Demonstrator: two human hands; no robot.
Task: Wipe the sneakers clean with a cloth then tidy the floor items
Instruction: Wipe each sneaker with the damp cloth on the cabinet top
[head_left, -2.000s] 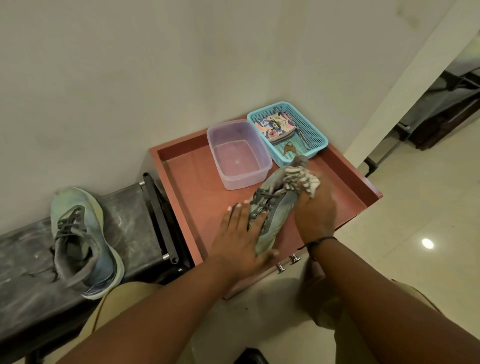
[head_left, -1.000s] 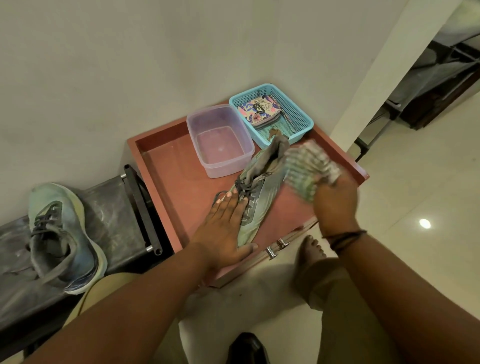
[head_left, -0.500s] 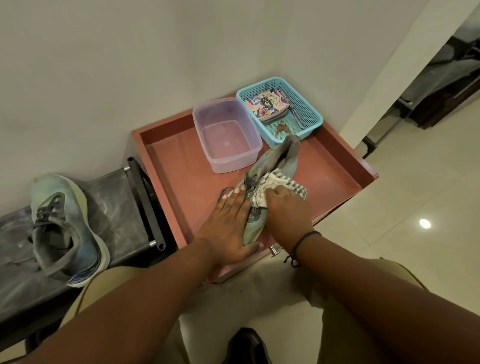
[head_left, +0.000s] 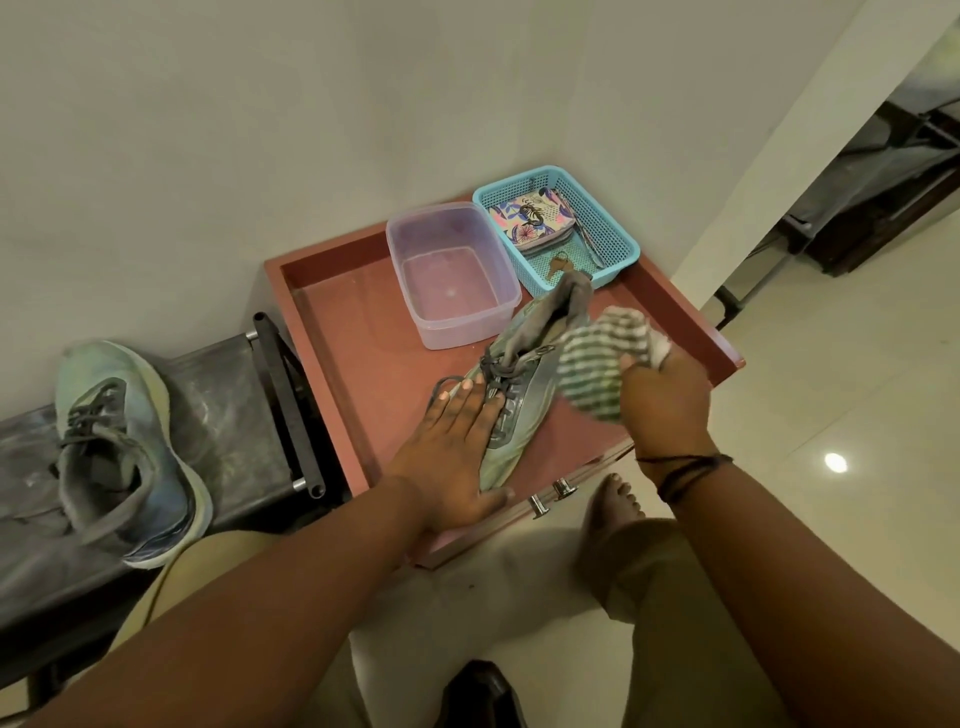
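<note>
A grey-green sneaker (head_left: 524, 384) lies on the red-brown table (head_left: 358, 338), toe toward me. My left hand (head_left: 452, 447) presses flat on its toe and laces. My right hand (head_left: 662, 400) grips a green-and-white striped cloth (head_left: 597, 369), held just off the sneaker's right side near the heel. The second sneaker (head_left: 119, 447), pale green and blue with grey laces, rests on a dark bench (head_left: 228, 410) at the left.
A clear plastic tub (head_left: 452, 270) holding a little water and a blue mesh basket (head_left: 608, 234) with a patterned pouch (head_left: 530, 218) and keys stand at the table's back. White walls close behind. My bare foot (head_left: 613, 504) is on the tiled floor under the table's front edge.
My right hand has swept the cloth from the sneaker's middle out to its right side near the heel. The left hand stays pressed on the toe.
</note>
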